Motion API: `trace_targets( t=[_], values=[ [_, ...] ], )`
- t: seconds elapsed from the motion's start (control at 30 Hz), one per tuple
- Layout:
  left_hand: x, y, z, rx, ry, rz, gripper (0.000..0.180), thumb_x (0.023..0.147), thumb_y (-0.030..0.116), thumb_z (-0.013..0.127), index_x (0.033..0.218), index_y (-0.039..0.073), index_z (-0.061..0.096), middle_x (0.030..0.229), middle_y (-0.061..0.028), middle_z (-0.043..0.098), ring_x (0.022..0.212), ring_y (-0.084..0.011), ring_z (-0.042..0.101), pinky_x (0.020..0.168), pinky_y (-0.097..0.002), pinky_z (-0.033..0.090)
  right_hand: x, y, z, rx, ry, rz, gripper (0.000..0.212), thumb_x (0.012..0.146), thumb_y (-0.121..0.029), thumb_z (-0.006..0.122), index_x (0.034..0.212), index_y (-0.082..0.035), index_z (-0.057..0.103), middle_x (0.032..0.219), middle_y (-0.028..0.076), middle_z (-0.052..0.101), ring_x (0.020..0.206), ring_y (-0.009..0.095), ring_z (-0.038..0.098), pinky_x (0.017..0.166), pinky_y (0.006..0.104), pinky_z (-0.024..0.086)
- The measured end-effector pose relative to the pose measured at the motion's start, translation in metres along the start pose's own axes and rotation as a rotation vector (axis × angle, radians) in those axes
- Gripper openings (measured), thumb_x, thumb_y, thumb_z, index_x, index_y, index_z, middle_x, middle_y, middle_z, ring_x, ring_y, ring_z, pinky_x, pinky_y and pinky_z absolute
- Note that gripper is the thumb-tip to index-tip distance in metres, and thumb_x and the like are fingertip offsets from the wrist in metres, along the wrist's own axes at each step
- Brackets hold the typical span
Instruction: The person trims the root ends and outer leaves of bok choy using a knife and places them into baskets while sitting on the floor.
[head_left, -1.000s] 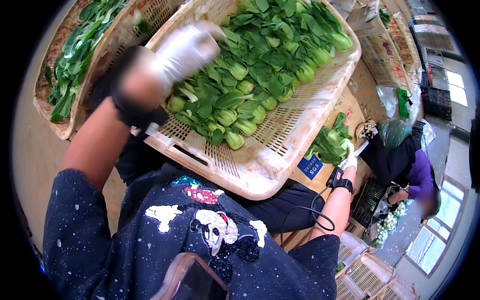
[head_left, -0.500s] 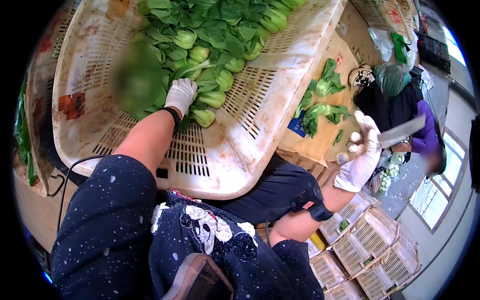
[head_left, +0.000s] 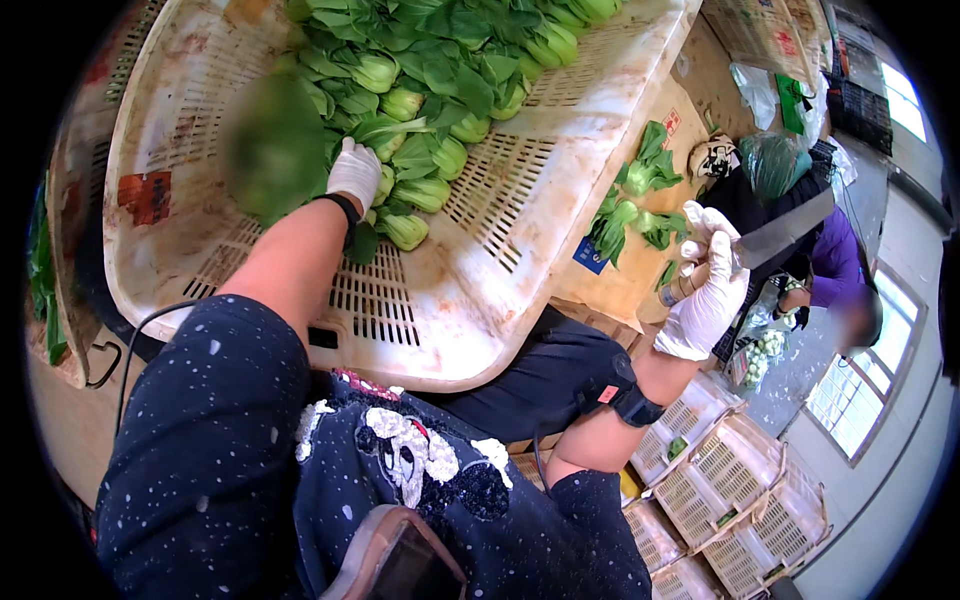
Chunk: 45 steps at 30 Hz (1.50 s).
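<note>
Inside a large white plastic crate [head_left: 480, 330], heads of bok choy [head_left: 430, 75] lie packed in rows, pale stem ends toward the right. My left hand [head_left: 355, 172], in a white glove, reaches into the near part of the pile. Its fingers are curled round a bok choy there, their tips partly hidden among leaves. To the right of the crate, my gloved right hand [head_left: 712, 290] is raised and closed on the handle of a knife [head_left: 790, 232]. The blade points right and slightly up, away from the crate.
Loose bok choy [head_left: 650, 175] lie on a brown cardboard sheet [head_left: 590, 285] right of the crate. A person in a purple sleeve [head_left: 835, 260] works farther right, near a bag of vegetables [head_left: 755, 355]. Stacked crates [head_left: 735, 480] stand lower right. A cable [head_left: 140, 340] hangs at left.
My left hand has shifted slightly up and left within the bok choy. My right hand has moved a little left, and the knife blade has tilted more steeply upward.
</note>
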<state>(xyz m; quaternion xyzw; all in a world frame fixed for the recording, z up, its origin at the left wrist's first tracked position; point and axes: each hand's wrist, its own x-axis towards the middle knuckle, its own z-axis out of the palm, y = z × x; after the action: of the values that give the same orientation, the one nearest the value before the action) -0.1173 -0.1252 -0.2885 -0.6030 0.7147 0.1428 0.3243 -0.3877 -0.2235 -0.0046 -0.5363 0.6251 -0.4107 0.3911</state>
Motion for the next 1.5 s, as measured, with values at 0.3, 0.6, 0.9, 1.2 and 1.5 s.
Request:
trace_targets(
  t=[0.3,0.6,0.9,1.2,1.5],
  values=[
    [-0.122,-0.087,-0.092,-0.902,0.722,0.403,0.070,0.051,0.032,0.079,0.115,0.012,0.056,0.128,-0.0135,0.045,0.123,-0.0333,0.038,0.102,-0.0476,0.027,-0.012,-0.001,0.007,0.030,-0.122,-0.004,0.029,0.092,-0.025,0.053,0.106,-0.001,0.061,0.085,0.005,0.063,0.065,0.009,0.055,0.058,0.0206,0.041],
    [-0.272,-0.144,-0.135,-2.299,0.664,0.609,0.080,0.065,0.022,0.082,0.130,0.005,0.039,0.124,-0.0048,0.049,0.117,-0.0148,0.044,0.101,-0.0305,0.034,-0.108,-0.085,0.134,-0.227,-0.450,-0.648,0.025,0.081,-0.003,0.058,0.106,-0.002,0.062,0.086,0.002,0.063,0.061,0.004,0.051,0.056,0.0193,0.043],
    [-0.348,-0.212,-0.079,-2.066,1.327,0.314,0.074,0.062,0.009,0.082,0.125,0.005,0.044,0.118,-0.0052,0.056,0.109,-0.0140,0.052,0.097,-0.0300,0.041,-0.168,-0.212,0.271,-0.466,-0.650,-1.637,0.021,0.064,-0.014,0.066,0.084,-0.014,0.060,0.059,0.003,0.045,0.051,0.021,0.051,0.047,0.0331,0.040],
    [-0.407,-0.264,-0.058,-1.733,1.606,-0.118,0.063,0.065,0.016,0.082,0.118,0.004,0.051,0.111,-0.0055,0.061,0.100,-0.0137,0.058,0.089,-0.0294,0.047,-0.205,-0.255,0.356,-0.328,-0.724,-1.804,0.018,0.063,-0.020,0.068,0.071,-0.015,0.052,0.058,0.002,0.045,0.052,0.020,0.052,0.046,0.0325,0.040],
    [-0.421,-0.295,-0.044,-1.582,1.671,-0.436,0.053,0.066,0.020,0.081,0.108,0.001,0.056,0.100,-0.0061,0.063,0.091,-0.0141,0.060,0.084,-0.0283,0.047,-0.217,-0.274,0.420,-0.325,-0.731,-1.799,0.013,0.069,-0.011,0.067,0.079,-0.012,0.059,0.063,0.003,0.054,0.056,0.021,0.056,0.050,0.0309,0.043]
  ],
)
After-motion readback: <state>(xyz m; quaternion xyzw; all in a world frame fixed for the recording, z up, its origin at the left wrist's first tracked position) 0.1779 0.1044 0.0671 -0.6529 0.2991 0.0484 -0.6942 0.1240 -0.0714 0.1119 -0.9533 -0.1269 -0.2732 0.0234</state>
